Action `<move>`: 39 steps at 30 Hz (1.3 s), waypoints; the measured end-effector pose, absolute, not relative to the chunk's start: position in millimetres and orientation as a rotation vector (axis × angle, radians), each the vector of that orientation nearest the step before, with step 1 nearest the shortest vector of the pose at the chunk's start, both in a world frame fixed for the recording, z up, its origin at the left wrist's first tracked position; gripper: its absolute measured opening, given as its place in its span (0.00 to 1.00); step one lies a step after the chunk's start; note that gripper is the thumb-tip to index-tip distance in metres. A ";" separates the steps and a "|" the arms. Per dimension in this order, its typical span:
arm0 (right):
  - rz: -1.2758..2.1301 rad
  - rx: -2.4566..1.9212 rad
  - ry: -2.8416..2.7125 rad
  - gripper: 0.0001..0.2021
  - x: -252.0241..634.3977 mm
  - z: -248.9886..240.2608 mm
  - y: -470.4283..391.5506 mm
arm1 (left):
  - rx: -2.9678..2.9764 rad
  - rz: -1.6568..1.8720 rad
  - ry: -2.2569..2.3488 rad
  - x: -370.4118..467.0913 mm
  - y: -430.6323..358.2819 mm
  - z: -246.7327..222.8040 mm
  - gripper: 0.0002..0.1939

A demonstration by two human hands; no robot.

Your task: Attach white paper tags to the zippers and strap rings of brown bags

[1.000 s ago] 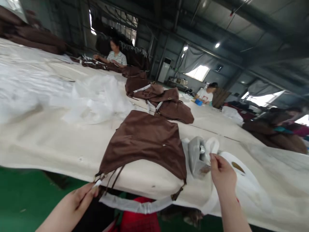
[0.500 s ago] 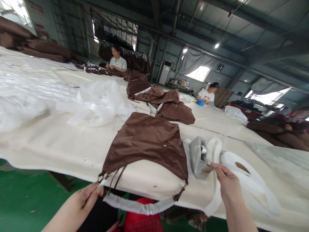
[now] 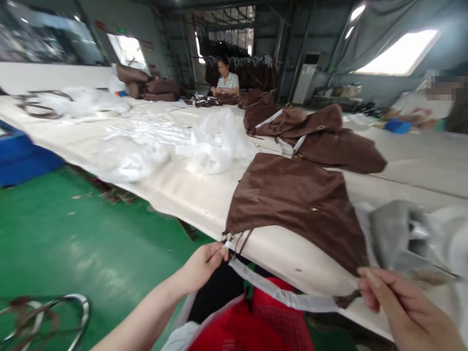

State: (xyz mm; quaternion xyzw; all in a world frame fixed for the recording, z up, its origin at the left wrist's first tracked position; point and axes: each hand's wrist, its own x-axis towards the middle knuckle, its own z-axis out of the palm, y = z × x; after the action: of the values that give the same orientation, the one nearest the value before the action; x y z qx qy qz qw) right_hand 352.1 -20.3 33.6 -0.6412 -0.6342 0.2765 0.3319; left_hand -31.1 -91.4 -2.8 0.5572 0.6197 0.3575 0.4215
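Head view: we see a brown bag spread flat on the desk, its curved opening towards the person and its wrapped strap looping past the near edge. We judge that this lay puts both strap ends within easy reach, while the desk bears the body's weight and leaves both hands free for the fittings.

The left grip is closed, thumb against fingertips, on a small white piece at the strap's left end, just beside the metal fittings. Such a fine pinch, we think, suits so slight a thing. The right grip has its fingers curled at the bag's right corner, where the strap joins; the fingers cover the spot, so we cannot tell whether they are pinching or only touching. With a hand at each end, we suppose, the strap is kept from slipping about.

Just beyond the right hand stands a grey holder, blurred, placed handily, we would guess, for that side. Farther off lie crumpled clear plastic and more brown bags, apart from the bag in hand, which leaves it room to lie open. A co-worker sits at the far side.
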 end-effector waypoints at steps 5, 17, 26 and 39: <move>1.585 -1.223 -1.860 0.18 200.6 22.1 -30.9 | 1.370 0.809 1.583 -32.0 -103.0 -2.7 0.15; 1.968 -0.999 -2.012 0.14 119.8 -34.1 -25.9 | 1.600 0.642 1.636 -42.4 -108.0 -0.4 0.13; 1.953 -1.100 -2.037 0.13 123.4 -28.9 -23.5 | 1.544 0.677 1.595 -40.6 -106.6 4.3 0.15; 2.048 -1.055 -1.873 0.13 134.9 -41.3 -33.6 | 0.453 0.784 1.076 -46.6 -102.0 -9.6 0.16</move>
State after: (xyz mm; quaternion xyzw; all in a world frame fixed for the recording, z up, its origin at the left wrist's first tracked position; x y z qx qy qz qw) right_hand 134.9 -33.6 -41.3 -0.3540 -0.6285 0.6872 0.0864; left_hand -46.6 -102.0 -9.6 0.2084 0.4948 0.3606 0.7627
